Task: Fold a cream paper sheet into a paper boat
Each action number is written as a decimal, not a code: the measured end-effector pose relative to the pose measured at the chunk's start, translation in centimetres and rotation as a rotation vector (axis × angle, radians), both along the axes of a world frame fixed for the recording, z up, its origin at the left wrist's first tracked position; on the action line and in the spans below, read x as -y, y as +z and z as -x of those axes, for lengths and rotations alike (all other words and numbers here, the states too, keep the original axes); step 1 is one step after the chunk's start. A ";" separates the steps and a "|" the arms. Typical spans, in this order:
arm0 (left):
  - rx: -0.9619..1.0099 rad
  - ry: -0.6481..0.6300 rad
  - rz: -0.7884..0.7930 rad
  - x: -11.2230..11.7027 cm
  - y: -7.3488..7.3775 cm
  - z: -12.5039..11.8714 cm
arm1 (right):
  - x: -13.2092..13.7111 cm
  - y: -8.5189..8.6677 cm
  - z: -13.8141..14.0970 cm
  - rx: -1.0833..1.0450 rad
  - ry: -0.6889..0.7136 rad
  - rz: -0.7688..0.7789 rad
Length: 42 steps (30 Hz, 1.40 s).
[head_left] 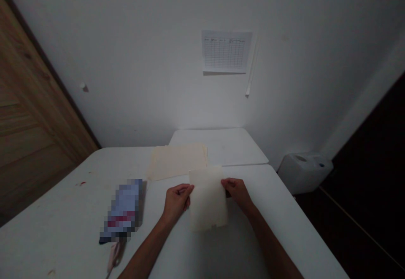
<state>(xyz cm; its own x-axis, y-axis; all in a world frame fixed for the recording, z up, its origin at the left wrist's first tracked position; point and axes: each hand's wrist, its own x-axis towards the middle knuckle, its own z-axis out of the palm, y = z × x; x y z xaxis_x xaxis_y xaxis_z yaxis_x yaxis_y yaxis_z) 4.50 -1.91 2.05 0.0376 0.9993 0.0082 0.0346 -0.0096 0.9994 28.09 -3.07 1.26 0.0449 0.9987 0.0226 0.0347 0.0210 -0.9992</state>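
My left hand and my right hand pinch opposite side edges of a rough-edged sheet of cream paper, which is held low over the white table. Just beyond the sheet lies a loose pile of similar cream paper, with the held sheet's top edge overlapping it in view. Left of my left hand lies a flat blue and red packet, pixelated and unreadable. A pale pink handle sticks out below it.
A second white table butts against the far edge of this one, beside the wall. A printed grid sheet is fixed to the wall. A wooden door stands at left, and a white plastic container sits off the table's right side.
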 end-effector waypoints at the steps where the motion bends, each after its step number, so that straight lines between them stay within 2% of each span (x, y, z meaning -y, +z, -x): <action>1: 0.000 0.002 -0.002 0.0 0.0 0.0 | 0.1 0.1 0.0 -0.001 0.019 0.006; 4: 0.022 0.009 -0.001 0.1 0.2 0.0 | 0.2 0.2 0.0 0.022 0.032 -0.006; 8: 0.044 -0.006 0.002 0.1 0.4 -0.1 | 0.1 0.0 0.1 0.056 -0.039 -0.044; 13: -0.005 -0.089 0.036 0.4 0.4 -0.3 | 0.0 0.1 0.0 0.070 -0.108 -0.075; 19: -0.036 -0.093 0.081 0.7 0.5 -0.7 | 0.1 0.2 0.0 0.041 -0.136 -0.076; 31: 0.001 -0.099 0.051 0.5 0.7 -0.4 | 0.0 0.2 0.2 -0.009 -0.103 -0.042; 38: -0.009 -0.037 0.024 0.3 0.6 -0.1 | 0.0 0.0 0.3 -0.020 -0.024 -0.005; 42: 0.014 -0.043 0.042 0.2 0.5 -0.2 | -0.2 -0.3 0.2 0.000 -0.044 -0.018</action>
